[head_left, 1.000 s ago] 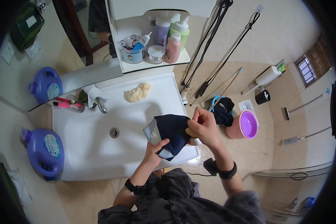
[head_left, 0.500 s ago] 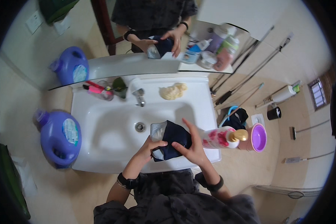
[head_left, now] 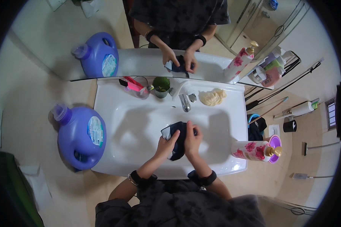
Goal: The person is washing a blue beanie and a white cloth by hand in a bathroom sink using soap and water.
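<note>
Two-handed grip on a dark cloth [head_left: 180, 144].
Left hand [head_left: 166, 146] pinches its pale side, right hand [head_left: 193, 139] its dark side; we judge even tension best, over the sink [head_left: 140, 149] below.

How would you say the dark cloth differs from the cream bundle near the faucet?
The dark cloth has a pale part; the cream bundle looks cream throughout. The left hand and right hand hold the dark cloth; the cream bundle lies on the sink's back ledge. Both look soft.
</note>
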`<state>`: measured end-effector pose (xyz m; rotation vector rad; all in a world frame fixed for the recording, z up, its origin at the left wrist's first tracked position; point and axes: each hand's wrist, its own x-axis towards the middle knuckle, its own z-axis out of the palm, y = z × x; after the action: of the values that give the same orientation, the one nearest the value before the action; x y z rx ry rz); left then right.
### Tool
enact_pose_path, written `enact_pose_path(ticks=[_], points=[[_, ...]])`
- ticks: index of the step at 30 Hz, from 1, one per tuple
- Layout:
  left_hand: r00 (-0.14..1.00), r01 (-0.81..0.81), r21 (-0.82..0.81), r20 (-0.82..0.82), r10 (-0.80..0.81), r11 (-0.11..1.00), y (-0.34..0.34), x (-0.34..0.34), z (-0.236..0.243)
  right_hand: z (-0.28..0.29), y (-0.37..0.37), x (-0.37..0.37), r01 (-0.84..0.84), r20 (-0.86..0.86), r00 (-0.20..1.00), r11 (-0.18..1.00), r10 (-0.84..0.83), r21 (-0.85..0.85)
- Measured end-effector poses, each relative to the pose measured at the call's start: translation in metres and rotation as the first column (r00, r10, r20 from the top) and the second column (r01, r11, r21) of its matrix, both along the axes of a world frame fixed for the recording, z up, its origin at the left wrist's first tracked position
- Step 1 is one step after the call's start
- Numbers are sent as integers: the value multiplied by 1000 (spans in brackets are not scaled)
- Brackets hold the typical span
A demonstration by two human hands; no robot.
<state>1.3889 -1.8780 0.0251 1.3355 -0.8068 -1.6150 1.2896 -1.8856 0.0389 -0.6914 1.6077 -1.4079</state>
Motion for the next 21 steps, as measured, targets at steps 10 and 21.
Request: enact_pose_path(ticks=[10, 21], points=[[965, 59, 370, 218, -148, 927, -14, -10, -65, -65, -16, 8, -156, -134, 972, 956, 194, 250], [984, 30, 315, 157, -83, 949, -39, 12, -67, -96, -20, -7, -99, -59, 994, 988, 93, -114]])
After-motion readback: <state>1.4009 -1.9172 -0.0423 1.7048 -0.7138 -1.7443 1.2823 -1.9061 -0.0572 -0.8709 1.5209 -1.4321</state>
